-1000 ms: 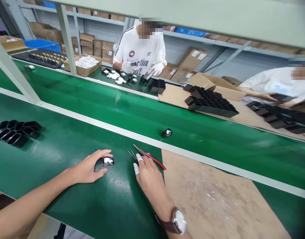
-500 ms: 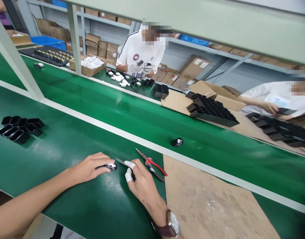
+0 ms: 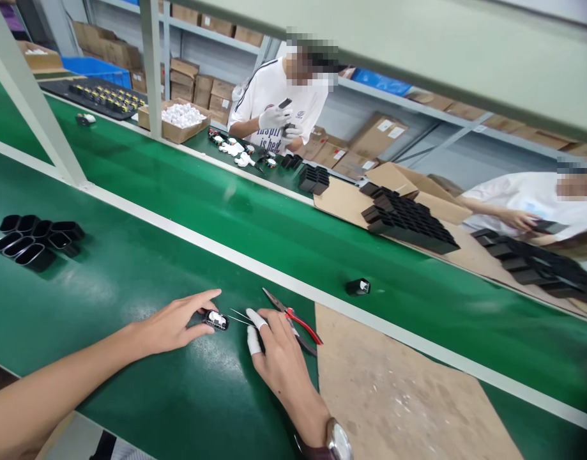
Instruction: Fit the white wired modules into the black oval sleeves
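Note:
My left hand [image 3: 181,322] grips a small black oval housing [image 3: 215,321] between its thumb and fingers, with the index finger lifted off. White parts and a row of tiny pins show in the housing's open end, which faces me. In my right hand [image 3: 278,348] is a pair of thin metal tweezers [image 3: 240,317], pinched between fingers in white finger cots. The tweezers' two tips stand apart, close to the right of the housing without visibly touching it. Long-nose pliers [image 3: 296,322] with red and black handles lie just beyond my right hand.
Several black housings [image 3: 37,243] stand grouped at left. A cardboard sheet [image 3: 393,383] covers the bench on my right. Another filled housing [image 3: 358,287] lies on the green belt [image 3: 274,236]. Two co-workers sit across it, by black housings [image 3: 408,220] and a box of white parts [image 3: 178,131].
The index finger of my left hand has lifted from the housing, showing more of its white inside. The tweezers have opened wider. The housing on the belt has shifted right.

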Demonstrator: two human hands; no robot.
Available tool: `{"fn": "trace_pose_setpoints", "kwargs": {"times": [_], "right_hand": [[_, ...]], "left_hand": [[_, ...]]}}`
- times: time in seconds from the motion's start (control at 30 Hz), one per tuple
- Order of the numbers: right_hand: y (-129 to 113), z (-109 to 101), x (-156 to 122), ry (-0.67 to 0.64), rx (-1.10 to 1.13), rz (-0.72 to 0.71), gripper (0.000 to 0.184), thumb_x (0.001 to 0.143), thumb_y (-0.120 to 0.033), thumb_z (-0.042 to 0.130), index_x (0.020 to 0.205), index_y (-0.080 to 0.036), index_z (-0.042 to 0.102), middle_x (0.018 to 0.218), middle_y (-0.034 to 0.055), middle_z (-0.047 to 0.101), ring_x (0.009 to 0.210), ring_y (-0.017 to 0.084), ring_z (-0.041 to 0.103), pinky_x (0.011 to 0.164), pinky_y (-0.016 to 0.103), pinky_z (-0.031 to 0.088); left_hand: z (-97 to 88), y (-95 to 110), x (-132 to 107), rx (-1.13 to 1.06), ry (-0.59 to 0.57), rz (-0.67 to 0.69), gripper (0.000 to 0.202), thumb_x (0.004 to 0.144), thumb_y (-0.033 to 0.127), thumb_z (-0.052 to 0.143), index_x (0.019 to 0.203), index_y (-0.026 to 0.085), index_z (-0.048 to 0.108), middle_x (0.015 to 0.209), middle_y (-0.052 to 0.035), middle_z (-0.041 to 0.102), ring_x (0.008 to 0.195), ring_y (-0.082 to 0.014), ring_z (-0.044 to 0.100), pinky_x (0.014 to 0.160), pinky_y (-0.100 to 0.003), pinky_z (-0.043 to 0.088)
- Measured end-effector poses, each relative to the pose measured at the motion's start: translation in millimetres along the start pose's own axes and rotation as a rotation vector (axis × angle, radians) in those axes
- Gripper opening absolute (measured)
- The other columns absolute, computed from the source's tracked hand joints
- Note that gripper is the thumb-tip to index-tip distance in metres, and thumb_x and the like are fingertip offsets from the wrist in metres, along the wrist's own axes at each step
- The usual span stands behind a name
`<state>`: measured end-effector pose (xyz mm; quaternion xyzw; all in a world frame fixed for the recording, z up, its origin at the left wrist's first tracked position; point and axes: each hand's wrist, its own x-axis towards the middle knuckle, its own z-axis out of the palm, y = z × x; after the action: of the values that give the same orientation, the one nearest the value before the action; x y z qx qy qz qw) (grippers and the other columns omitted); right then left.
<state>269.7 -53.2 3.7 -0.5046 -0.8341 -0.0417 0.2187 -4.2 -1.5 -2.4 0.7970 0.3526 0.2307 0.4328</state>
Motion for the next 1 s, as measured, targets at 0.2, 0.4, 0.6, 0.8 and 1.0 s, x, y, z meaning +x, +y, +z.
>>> {"fn": "trace_pose_setpoints", "kwargs": {"times": [0.2,0.4,0.6,0.8,1.0], "right_hand": [[-31.1,-8.0,34.3,-0.048,0.189,-0.236,0.033,0.101,-0.015,0.055,0.134,-0.016,0.061,0.130,0.0168,0.059,0.117,0.032,0.057,0.092,0.048,0.060],[-26.1,-0.4,38.2,-0.033,0.184,-0.285,0.024,0.102,-0.016,0.057,0.125,-0.016,0.064,0.125,0.0166,0.064,0.113,0.032,0.059,0.090,0.048,0.062],[-26.3,5.3,29.1,-0.027,0.414,-0.176,0.037,0.102,-0.013,0.058,0.138,-0.023,0.057,0.122,0.0117,0.066,0.110,0.027,0.063,0.090,0.046,0.061],[-24.3,9.1,24.7,-0.022,0.462,-0.180,0.042,0.101,-0.012,0.060,0.141,-0.022,0.056,0.125,0.0127,0.066,0.113,0.027,0.063,0.091,0.046,0.061],[-25.3,11.9,15.3,-0.008,0.417,-0.178,0.053,0.098,-0.003,0.054,0.149,-0.019,0.049,0.133,0.0163,0.063,0.116,0.029,0.063,0.092,0.048,0.061]], "left_hand": [[-1.3,2.0,1.6,-0.066,0.004,-0.012,0.066,0.103,0.028,0.062,0.159,0.035,0.028,0.135,-0.0020,0.070,0.125,-0.0212,0.067,0.111,-0.039,0.051],[-0.2,-0.3,1.7,-0.072,0.004,-0.011,0.065,0.102,0.027,0.061,0.158,0.033,0.028,0.131,-0.0031,0.072,0.122,-0.0219,0.068,0.108,-0.039,0.052],[2.4,-1.4,2.4,-0.056,0.005,-0.020,0.064,0.102,0.028,0.061,0.157,0.033,0.030,0.132,-0.0035,0.072,0.122,-0.0226,0.068,0.109,-0.042,0.052],[3.8,-2.1,1.9,-0.041,0.011,-0.023,0.062,0.102,0.028,0.062,0.156,0.032,0.031,0.131,-0.0026,0.073,0.122,-0.0214,0.069,0.108,-0.040,0.053],[4.9,-0.4,0.9,-0.034,0.028,-0.045,0.062,0.101,0.030,0.065,0.155,0.032,0.035,0.133,-0.0028,0.072,0.125,-0.0227,0.068,0.108,-0.040,0.054]]}}
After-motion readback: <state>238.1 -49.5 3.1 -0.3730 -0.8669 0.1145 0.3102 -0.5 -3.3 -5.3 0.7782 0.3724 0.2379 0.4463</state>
